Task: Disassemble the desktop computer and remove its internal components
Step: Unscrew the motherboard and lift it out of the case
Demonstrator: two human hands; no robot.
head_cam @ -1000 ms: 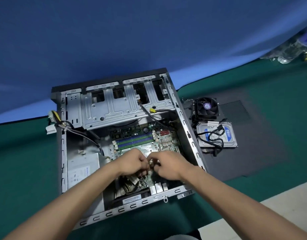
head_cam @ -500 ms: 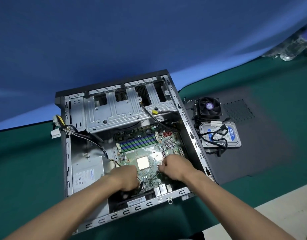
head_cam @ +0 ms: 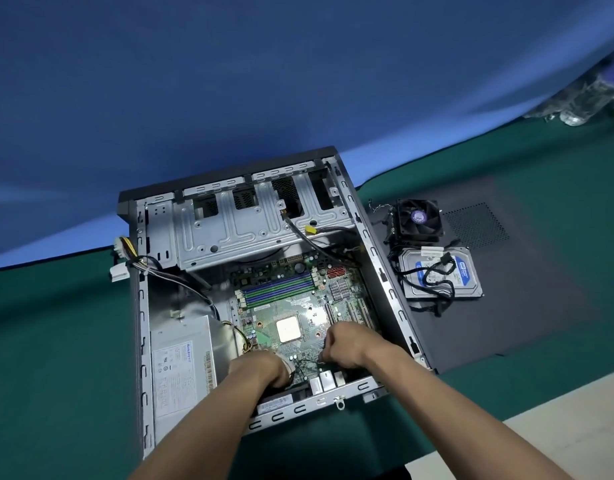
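Left hand (head_cam: 260,370): we see it curled at the near edge of the board (head_cam: 291,306), fingers round a pale, cable-like thing we cannot make out.
Right hand (head_cam: 347,342): fingers curled tight over the board's near right part; what they pinch, we cannot tell.
Case (head_cam: 144,341): one, lying open on the green mat (head_cam: 49,341), board inside it.
CPU (head_cam: 289,329): one bare square, between and just beyond our hands.
Power supply (head_cam: 181,368): one, left in the case.
Outside, right of the case: one fan (head_cam: 419,218), one hard drive (head_cam: 440,277), both on a dark panel (head_cam: 540,299).
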